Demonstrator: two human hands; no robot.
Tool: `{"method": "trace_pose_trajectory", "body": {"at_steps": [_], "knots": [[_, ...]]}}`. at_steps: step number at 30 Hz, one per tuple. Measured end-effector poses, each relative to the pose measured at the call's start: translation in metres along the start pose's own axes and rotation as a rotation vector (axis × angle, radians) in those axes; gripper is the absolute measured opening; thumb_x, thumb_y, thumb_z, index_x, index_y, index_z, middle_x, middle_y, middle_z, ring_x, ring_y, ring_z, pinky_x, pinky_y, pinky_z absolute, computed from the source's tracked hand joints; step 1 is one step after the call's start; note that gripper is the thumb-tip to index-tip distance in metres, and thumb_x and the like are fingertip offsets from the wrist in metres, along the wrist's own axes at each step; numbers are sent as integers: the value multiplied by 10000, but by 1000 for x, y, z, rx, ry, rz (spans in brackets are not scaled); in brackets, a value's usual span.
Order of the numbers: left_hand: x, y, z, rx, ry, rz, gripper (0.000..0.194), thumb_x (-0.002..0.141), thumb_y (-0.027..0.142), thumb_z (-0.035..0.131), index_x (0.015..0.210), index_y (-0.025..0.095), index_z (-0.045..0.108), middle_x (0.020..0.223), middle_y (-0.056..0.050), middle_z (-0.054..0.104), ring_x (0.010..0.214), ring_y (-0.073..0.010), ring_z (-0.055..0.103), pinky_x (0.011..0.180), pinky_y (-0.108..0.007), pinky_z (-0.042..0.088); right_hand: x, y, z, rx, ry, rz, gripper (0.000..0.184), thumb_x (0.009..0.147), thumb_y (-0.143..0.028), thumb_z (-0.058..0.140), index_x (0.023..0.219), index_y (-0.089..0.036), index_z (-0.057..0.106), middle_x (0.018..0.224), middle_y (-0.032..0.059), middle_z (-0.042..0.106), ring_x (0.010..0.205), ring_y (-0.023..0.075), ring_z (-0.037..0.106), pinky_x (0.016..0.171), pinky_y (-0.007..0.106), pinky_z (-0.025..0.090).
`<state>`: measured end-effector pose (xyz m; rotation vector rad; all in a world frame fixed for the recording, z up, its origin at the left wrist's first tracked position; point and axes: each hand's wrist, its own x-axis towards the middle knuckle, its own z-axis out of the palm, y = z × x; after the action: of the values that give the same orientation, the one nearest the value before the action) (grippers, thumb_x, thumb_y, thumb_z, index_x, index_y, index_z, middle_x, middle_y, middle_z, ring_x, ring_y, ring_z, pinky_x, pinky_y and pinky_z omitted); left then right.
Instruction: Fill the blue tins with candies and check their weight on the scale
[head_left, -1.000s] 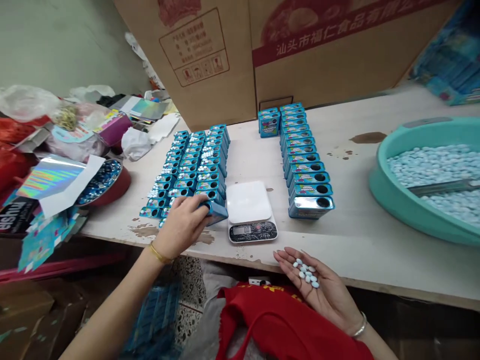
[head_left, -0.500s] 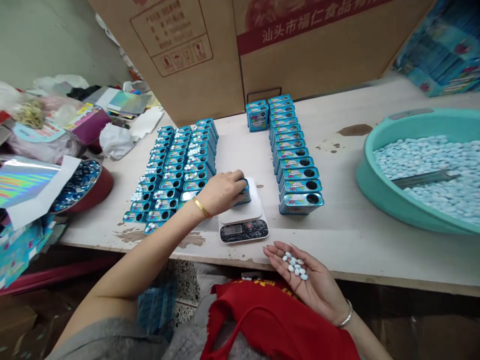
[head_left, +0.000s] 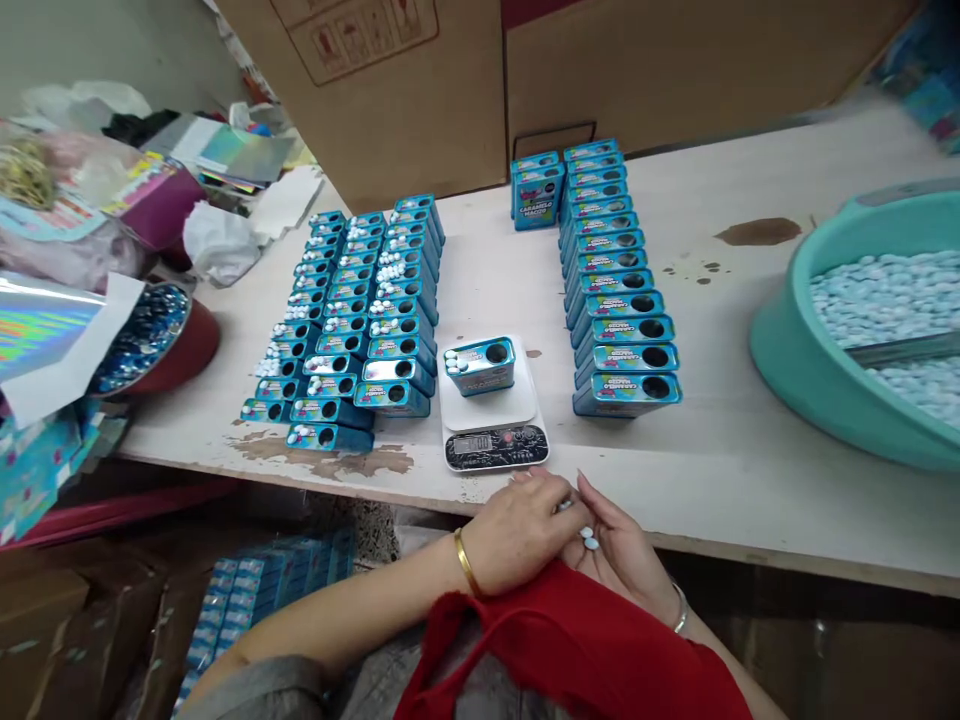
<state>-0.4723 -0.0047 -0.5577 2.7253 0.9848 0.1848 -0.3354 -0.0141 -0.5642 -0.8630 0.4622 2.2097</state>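
My right hand [head_left: 626, 550] lies palm up at the table's front edge, cupping small pale blue candies [head_left: 590, 541]. Over that palm my left hand [head_left: 521, 530] is bent, its fingers pressed together at the candies and hiding most of them. A blue tin [head_left: 481, 372] stands upright on the white kitchen scale [head_left: 491, 410], a few candies on the left of its top beside a round dark hole. The scale's display is lit, its digits hard to read.
Rows of blue tins [head_left: 401, 347] with candies on top stand to the left, and another row [head_left: 626, 358] to the right. A teal basin [head_left: 795, 370] of candies holds a metal scoop [head_left: 907, 350]. Behind rises a cardboard box [head_left: 420, 120]; a red bowl [head_left: 187, 350] sits left.
My left hand has set the tin on the scale, let it go and come down to the right palm. The right hand stays near the table edge with its candies.
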Motion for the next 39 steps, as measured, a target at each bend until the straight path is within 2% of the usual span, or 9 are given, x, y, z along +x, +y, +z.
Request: {"method": "trace_pose_trajectory", "body": {"at_steps": [7,13,15,18,20,22,27,32,39], "knots": [[-1,-8,-3,-43,24,22,172,941,213,407,917,148,564,930,-46,567,830,-163,530,708,-268,461,4,4,-2,-22,-16,-51,316,945,-209,389,1062,-157,677,1084,62,719,1049,150,657,988,307,496],[-1,-16,-16,-155,91,80,186,931,244,432,962,135,580,934,-67,592,850,-161,551,737,-273,479,7,4,-1,1,-45,-80,327,942,-143,378,920,-144,704,826,33,755,728,98,709,867,242,558],[-2,-28,-30,-205,214,57,210,923,272,467,1055,140,564,959,-75,600,875,-158,561,759,-274,489,8,2,5,4,-67,-98,305,936,-142,397,915,-138,702,841,37,755,744,98,711,864,241,561],[-5,-59,-56,-174,508,-144,241,907,223,509,1140,165,532,1008,-86,584,923,-157,562,786,-290,495,9,-2,22,-29,-99,-124,264,924,-182,440,1027,-111,673,1080,97,717,1035,166,667,940,288,533],[-7,-82,-72,-103,614,-263,248,900,193,517,1148,176,535,1024,-88,565,940,-160,557,795,-305,494,11,-6,37,-59,-125,-138,269,918,-202,454,1068,-103,654,1177,121,674,1161,199,597,988,305,502],[-7,-103,-84,-46,585,-295,244,901,196,517,1142,175,546,1018,-86,556,928,-163,554,796,-317,491,13,-9,49,-74,-156,-156,266,918,-201,451,1068,-106,649,1189,121,667,1197,204,568,1008,307,486],[0,-129,-103,-29,327,-230,177,922,217,474,1029,160,602,938,-71,560,874,-161,546,784,-314,481,17,-10,63,-83,-193,-149,265,917,-202,456,1069,-87,640,1182,137,668,1205,218,560,1006,309,489],[10,-134,-114,-32,180,-197,156,920,229,476,973,159,605,970,-77,547,882,-163,547,785,-310,481,20,-8,62,-53,-165,-150,259,903,-199,485,1061,-64,639,1179,157,665,1195,241,567,1004,319,492],[26,-129,-117,-31,162,-205,137,916,232,482,897,154,593,920,-59,555,817,-144,555,749,-287,474,23,-10,63,-49,-150,-139,288,918,-213,451,1089,-56,622,1191,177,653,1180,235,581,997,318,493]]}}
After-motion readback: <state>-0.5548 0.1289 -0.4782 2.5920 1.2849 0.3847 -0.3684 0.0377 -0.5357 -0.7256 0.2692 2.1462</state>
